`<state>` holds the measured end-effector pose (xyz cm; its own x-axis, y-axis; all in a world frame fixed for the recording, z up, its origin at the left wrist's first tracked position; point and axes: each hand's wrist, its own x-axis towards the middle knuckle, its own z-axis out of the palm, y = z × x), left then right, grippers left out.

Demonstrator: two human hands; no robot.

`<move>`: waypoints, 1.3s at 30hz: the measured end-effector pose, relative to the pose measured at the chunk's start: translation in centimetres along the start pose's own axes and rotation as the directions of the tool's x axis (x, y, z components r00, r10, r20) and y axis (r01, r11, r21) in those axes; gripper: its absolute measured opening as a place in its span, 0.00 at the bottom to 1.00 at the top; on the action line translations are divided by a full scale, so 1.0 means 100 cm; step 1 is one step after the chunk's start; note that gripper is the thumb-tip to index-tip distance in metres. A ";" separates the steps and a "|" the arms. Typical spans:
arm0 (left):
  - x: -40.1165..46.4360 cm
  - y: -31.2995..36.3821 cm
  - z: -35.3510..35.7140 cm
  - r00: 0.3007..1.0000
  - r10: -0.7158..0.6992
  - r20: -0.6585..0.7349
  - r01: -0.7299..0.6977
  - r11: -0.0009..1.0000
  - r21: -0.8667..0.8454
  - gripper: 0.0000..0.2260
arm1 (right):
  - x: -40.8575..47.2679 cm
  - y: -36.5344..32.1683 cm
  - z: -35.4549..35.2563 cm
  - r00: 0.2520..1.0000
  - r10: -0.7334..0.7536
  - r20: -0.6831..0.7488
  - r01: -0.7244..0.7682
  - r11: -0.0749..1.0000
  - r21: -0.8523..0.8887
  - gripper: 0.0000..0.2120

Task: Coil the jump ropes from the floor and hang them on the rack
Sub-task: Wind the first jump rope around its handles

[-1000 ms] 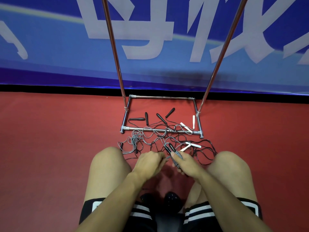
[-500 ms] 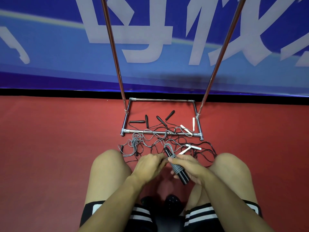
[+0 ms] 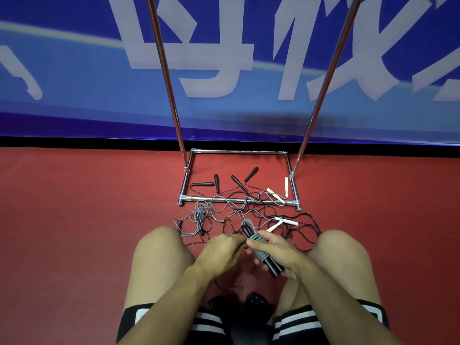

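I squat on the red floor in front of a chrome rack (image 3: 237,200). My right hand (image 3: 281,255) grips a pair of black handles (image 3: 270,263) with grey rope wound round them. My left hand (image 3: 221,252) sits just left of the bundle, its fingers curled by the grey rope; what it pinches is hidden. A tangle of grey and black ropes (image 3: 224,215) lies between my knees and the rack base. Several black handles (image 3: 216,183) and white handles (image 3: 275,194) lie inside the base frame. Two more white handles (image 3: 285,221) lie in the tangle.
The rack's two uprights (image 3: 165,78) rise out of the top of the view; its hanging bar is out of sight. A blue banner wall (image 3: 74,83) stands right behind it. My knees (image 3: 159,247) flank the tangle, and my black shoes (image 3: 254,305) are below my hands.
The handle bundle has tilted and come down toward me in my right hand, with more grey rope wound on it. My left hand has stayed beside it.
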<state>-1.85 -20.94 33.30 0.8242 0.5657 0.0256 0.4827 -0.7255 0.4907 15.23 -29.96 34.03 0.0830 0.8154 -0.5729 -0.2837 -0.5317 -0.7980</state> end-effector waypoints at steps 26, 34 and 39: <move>0.007 -0.004 -0.012 0.740 -0.148 0.657 0.636 0.473 -0.610 0.20 | 0.007 -0.009 -0.011 0.988 -0.133 -0.076 0.150 0.939 0.310 0.20; 0.008 -0.003 -0.015 0.835 -0.043 0.548 0.549 0.125 -0.827 0.16 | 0.007 -0.015 -0.018 0.992 -0.097 -0.081 0.123 0.891 0.437 0.22; 0.013 -0.010 -0.004 0.899 -0.357 0.252 0.369 0.309 -0.877 0.09 | 0.008 -0.014 -0.018 0.986 -0.117 -0.115 0.153 0.905 0.397 0.27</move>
<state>-1.40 -19.32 33.21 0.6436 0.6689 -0.3720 0.1934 0.3281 0.9246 17.42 -29.00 34.39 0.2250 0.8401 -0.4936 -0.6236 -0.2651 -0.7355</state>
